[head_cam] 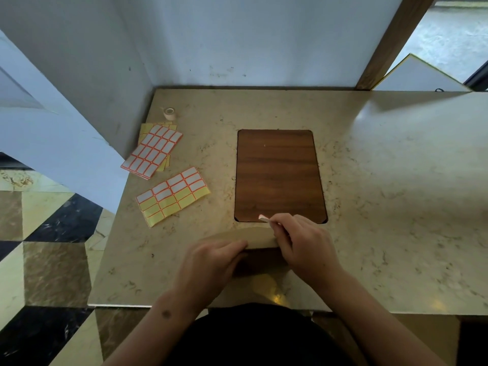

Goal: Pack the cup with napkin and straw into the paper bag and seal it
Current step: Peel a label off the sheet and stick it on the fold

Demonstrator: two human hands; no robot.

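A brown paper bag (253, 240) stands at the near edge of the counter with its top folded over. My left hand (211, 262) grips the folded top from the left, fingers curled over the fold. To the right, my right hand (303, 247) pinches a small white sticker (263, 218) between thumb and fingers, just above the bag's far edge. Cup, napkin and straw are hidden from view.
Two sticker sheets lie at the left: one partly used (173, 195), a stack (153, 151) behind it. A small tape roll (169, 113) stands near the wall corner. A wooden inset panel (277, 175) lies in the marble counter (396, 207) beyond the bag.
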